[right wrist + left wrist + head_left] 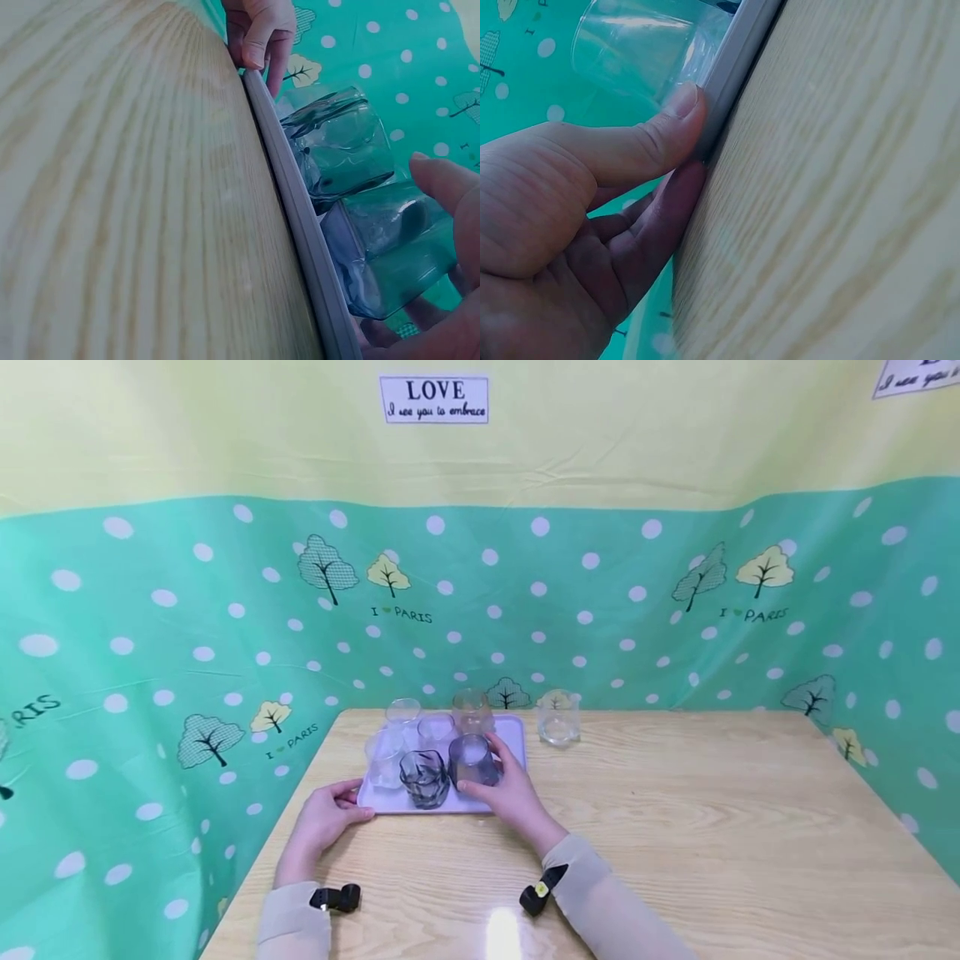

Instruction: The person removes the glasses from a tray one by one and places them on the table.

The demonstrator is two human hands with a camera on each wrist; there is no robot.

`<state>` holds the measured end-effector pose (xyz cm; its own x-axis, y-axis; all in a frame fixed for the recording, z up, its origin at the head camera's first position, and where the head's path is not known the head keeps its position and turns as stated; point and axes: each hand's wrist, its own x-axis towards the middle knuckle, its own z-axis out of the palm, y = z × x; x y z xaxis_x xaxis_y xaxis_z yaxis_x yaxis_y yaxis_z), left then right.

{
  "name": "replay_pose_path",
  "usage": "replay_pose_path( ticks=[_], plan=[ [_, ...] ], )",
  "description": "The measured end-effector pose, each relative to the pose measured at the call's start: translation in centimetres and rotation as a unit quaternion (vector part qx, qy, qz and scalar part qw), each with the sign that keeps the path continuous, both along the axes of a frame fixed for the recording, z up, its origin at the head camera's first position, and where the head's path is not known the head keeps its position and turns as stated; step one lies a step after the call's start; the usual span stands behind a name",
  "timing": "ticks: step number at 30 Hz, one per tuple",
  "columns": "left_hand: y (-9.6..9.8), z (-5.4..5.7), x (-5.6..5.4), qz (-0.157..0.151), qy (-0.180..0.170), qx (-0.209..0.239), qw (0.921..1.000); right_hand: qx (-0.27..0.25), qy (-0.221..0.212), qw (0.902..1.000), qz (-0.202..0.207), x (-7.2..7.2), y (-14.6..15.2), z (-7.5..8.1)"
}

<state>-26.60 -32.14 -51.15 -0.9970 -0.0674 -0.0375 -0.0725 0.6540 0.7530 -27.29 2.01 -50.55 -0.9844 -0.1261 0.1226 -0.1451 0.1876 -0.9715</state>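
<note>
At the front left corner of a pale lilac tray [516,733], my left hand [327,814] pinches the rim; the thumb [656,139] lies over the edge with the fingers beneath it. My right hand [514,785] curls round a smoky grey drinking glass [471,762] at the tray's front right. In the right wrist view that glass [394,255] has its base on the tray, and the thumb [442,180] is near its upper side. Beside it stands a dark, wavy-sided glass [424,779]. Part of the right fingers is hidden behind the glass.
Several clear glasses fill the tray's left and back, one of them [386,768] near the left hand. A faintly amber glass [472,714] stands at the back. Another clear glass [558,725] is on the wooden table [712,827], right of the tray. A green curtain [600,610] hangs behind.
</note>
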Motion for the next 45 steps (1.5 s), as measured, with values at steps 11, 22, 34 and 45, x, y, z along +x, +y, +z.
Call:
replay_pose_path(
  ticks=[11,22,34,45],
  plan=[
    [-0.2,0.2,-0.5,-0.005,0.004,-0.006,1.0000,0.019,0.006,0.9997,-0.016,-0.4,-0.3,0.4],
    [-0.5,0.4,-0.5,-0.005,0.006,-0.007,0.9999,0.009,-0.003,0.9998,-0.015,-0.5,-0.6,0.4],
    [-1.0,0.1,0.4,0.001,-0.003,-0.007,1.0000,0.031,-0.005,0.9995,-0.006,-0.2,-1.1,-0.1],
    [-0.2,-0.3,-0.3,-0.006,0.002,-0.008,1.0000,0.041,0.000,0.9989,-0.021,-0.2,-0.2,-0.4]
  ],
)
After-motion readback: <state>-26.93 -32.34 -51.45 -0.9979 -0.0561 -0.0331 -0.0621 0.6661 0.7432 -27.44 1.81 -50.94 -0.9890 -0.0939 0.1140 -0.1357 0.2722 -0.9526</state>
